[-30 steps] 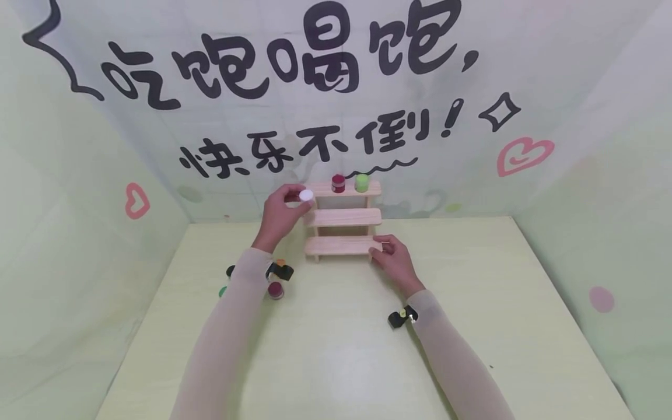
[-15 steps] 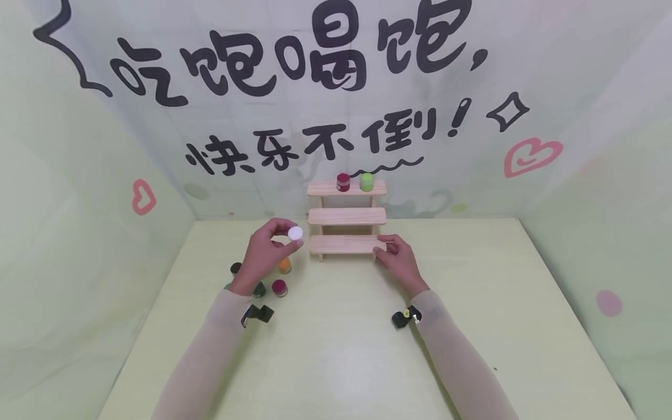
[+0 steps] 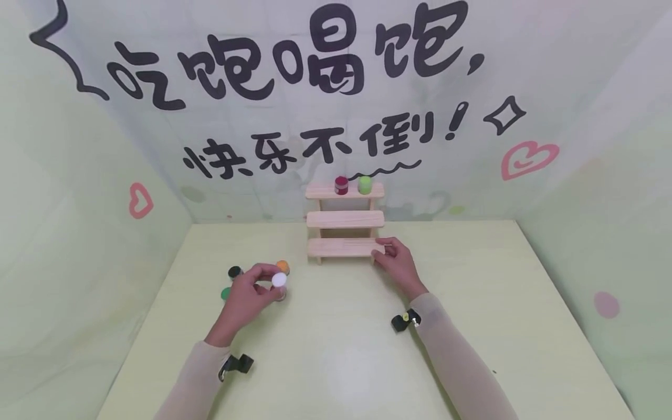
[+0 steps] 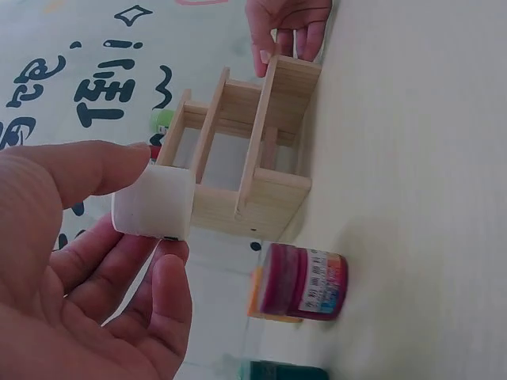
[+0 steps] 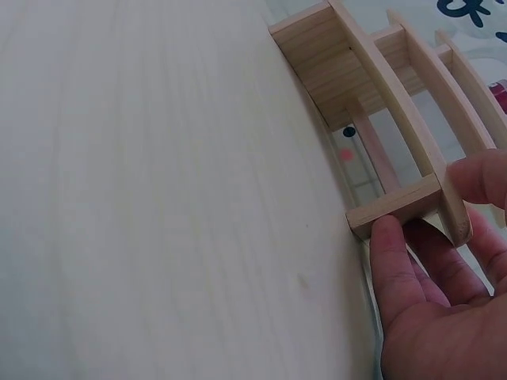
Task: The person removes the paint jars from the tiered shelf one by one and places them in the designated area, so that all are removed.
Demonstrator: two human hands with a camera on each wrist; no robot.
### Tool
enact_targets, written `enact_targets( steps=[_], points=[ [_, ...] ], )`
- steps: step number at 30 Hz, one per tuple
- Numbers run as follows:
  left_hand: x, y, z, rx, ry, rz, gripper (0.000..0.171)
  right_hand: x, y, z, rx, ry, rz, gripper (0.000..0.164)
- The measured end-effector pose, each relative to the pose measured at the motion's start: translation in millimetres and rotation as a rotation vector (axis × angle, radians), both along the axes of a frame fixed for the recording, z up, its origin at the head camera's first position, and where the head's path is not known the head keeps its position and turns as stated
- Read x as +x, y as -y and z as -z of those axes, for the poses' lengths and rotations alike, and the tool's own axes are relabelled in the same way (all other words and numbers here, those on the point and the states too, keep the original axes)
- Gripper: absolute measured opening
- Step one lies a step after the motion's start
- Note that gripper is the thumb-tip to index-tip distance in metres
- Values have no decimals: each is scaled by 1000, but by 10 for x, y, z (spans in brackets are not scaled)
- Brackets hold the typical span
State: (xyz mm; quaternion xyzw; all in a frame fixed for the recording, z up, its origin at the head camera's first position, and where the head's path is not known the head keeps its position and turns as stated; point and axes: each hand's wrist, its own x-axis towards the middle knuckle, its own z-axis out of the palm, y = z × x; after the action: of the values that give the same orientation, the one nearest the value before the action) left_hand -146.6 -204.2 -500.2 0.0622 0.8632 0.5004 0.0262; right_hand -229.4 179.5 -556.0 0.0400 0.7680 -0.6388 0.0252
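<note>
My left hand pinches a small white paint jar between thumb and fingers, low over the left part of the table. Close around that hand stand a magenta paint jar, an orange jar, a black-topped jar and a green one, some partly hidden by it. At the back, my right hand grips the right end of the lowest board of a three-tier wooden rack, thumb above and fingers below in the right wrist view.
On the rack's top board stand a dark red jar and a light green jar. A printed cloth hangs right behind the rack, and cloth walls flank the pale table on both sides.
My left hand has carried the white paint jar from beside the rack's top board down and toward me, to the jars at left. The right hand keeps its grip on the rack.
</note>
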Motion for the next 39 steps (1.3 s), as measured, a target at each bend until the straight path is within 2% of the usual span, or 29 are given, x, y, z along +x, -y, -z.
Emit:
enact_targets(
  steps=[5,10,14,18,23,28,34,39],
  points=[
    [192,107,156,-89,-7,9,39,5,-1,-28,2,-8,-4,46],
    [354,159,309,-142,57,7,38,15,10,-42,10,-17,-5,44],
    [425,163,392,-157,101,-34,37,30,1,-31,16,-20,8,40],
    [444,166,422,-171,115,-61,37,25,-9,-12,10,-26,20,38],
    [440,189,373,-188,126,-68,41,15,3,-17,5,-35,20,38],
    [401,220,263,-161,83,-80,40,21,23,-39,-9,-30,15,37],
    [294,183,91,-84,-17,-84,34,15,33,-31,-3,-27,11,36],
    [175,64,-76,-61,-21,-59,38,28,36,-29,-11,-28,7,37]
  ],
)
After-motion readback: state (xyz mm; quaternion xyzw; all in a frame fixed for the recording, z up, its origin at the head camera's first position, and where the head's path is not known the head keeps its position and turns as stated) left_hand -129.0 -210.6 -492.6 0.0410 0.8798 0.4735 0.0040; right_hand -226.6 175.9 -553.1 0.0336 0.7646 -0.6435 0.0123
